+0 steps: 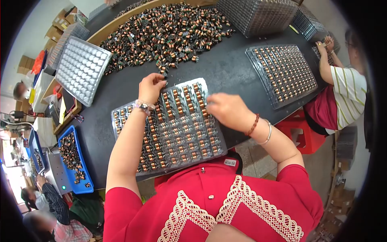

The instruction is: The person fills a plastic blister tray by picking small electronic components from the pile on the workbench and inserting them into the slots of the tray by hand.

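Observation:
A clear plastic tray lies before me on the dark table, with rows of small copper-wound coils in its cells. Above its far edge is my left hand, thumb and fingers pinched together close to a few loose coils; whatever is between the fingertips is too small to make out. My right hand is at the tray's right side, slightly blurred. Its fingers are curled together over the end of a row, and their tips hide anything they grip.
A big heap of coils covers the table's back. Filled tray lies right; an unfilled white tray leans left. Stacked trays stand behind. A blue bin holds coils at left. A co-worker sits at right; others are lower left.

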Demonstrator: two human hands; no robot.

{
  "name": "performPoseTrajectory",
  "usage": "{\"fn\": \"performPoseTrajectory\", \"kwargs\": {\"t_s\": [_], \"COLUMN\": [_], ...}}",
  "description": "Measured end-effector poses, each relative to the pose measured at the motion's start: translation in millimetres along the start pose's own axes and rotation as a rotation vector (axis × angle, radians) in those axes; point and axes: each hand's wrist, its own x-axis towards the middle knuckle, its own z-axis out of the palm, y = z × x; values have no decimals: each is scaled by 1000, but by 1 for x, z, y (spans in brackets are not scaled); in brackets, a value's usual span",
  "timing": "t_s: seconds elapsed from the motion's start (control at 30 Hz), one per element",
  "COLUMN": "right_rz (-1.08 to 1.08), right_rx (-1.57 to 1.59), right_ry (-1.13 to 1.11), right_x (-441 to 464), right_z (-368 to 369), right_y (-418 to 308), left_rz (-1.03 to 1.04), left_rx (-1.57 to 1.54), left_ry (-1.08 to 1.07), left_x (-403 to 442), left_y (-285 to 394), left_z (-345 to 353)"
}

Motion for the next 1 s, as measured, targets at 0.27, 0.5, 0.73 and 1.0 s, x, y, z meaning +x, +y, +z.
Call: {"fn": "performPoseTrajectory", "kwargs": {"t_s": [0.27,0.5,0.73,1.0], "right_rz": [454,332,170,152], "right_rx": [-157,-28,392,329], "right_ry": [92,252,263,302], "right_x": [96,93,39,31], "right_z": [66,55,30,50], "right_y": [95,85,5,-11], "left_rz": [-8,-46,207,267], "left_rx": [-150,-162,235,395], "left_ry": [46,-159,-211,-13], "left_x": [-22,-89,-128,-133], "left_y": [15,41,38,35], "left_z": [-30,-57,-50,-38]}}
